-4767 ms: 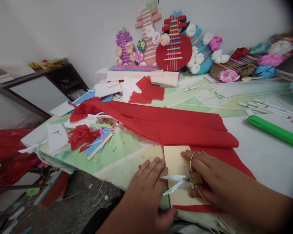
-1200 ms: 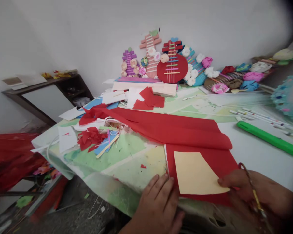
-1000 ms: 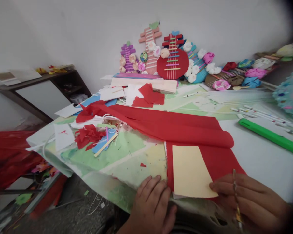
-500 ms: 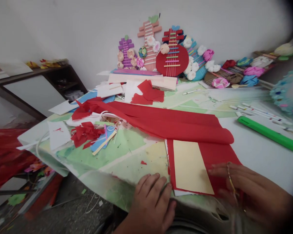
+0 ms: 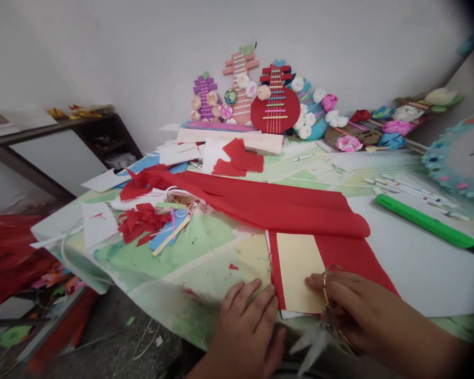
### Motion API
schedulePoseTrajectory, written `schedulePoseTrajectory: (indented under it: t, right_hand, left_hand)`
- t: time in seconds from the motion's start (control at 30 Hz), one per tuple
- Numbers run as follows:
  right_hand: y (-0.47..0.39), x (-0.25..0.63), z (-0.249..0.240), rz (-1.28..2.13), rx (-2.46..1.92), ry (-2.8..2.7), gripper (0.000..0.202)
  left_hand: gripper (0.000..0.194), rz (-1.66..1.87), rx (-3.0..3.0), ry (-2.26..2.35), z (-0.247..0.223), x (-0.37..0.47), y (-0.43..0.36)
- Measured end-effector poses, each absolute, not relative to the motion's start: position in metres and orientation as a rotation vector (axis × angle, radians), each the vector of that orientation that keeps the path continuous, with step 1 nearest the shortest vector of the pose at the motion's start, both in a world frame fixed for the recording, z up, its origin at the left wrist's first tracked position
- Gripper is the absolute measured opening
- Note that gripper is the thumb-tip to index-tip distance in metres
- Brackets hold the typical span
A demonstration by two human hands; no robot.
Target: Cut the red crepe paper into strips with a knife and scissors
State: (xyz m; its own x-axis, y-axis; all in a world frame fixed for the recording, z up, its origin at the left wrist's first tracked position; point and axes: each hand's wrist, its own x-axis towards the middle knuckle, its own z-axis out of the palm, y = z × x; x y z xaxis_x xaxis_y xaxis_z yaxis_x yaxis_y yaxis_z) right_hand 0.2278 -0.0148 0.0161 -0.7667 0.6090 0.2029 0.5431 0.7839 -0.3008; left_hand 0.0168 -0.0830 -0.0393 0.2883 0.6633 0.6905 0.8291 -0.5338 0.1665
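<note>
My left hand (image 5: 245,323) lies flat at the table's front edge, fingers spread, just left of the red paper. In my right hand (image 5: 355,305) is a pair of scissors (image 5: 327,329), fingers through the gold-coloured handles, its blurred blades parted and pointing down past the table edge. The right index finger reaches onto a cream card (image 5: 298,268). This card lies on a red crepe paper sheet (image 5: 363,263), with a white edge showing underneath. Behind it, the rest of the red crepe paper (image 5: 268,202) stretches folded across the table.
A green utility knife (image 5: 424,221) lies on white paper (image 5: 418,279) at right, near several markers (image 5: 414,192). Red scraps (image 5: 142,221) and paper strips sit at left. Several decorated paper instruments (image 5: 275,105) lean against the wall.
My right hand has moved left over the cream card, and the scissors have come into clear view. My left hand has stayed nearly in place. The view has shifted slightly.
</note>
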Motion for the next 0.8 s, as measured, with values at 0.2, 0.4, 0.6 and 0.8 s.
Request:
schedulePoseTrajectory:
  t: [0.2,0.4,0.6,0.8]
  right_hand:
    - [-0.022,0.236,0.01,0.257,-0.798,-2.603,0.026]
    - [-0.022,0.227,0.009,0.208,-0.644,-2.59,0.021]
    - [-0.023,0.225,0.007,0.037,-0.533,-2.617,0.02]
    - [-0.022,0.221,0.009,0.045,-0.529,-2.579,0.016]
  left_hand:
    - [0.016,-1.239,-2.289,-1.388,-0.043,0.02,-0.083]
    - [0.012,-1.24,-2.362,-1.384,-0.036,0.019,-0.087]
    - [0.016,-1.216,-2.315,-1.359,-0.027,0.011,-0.089]
    - [0.018,-1.203,-2.261,-1.413,-0.027,0.006,-0.09]
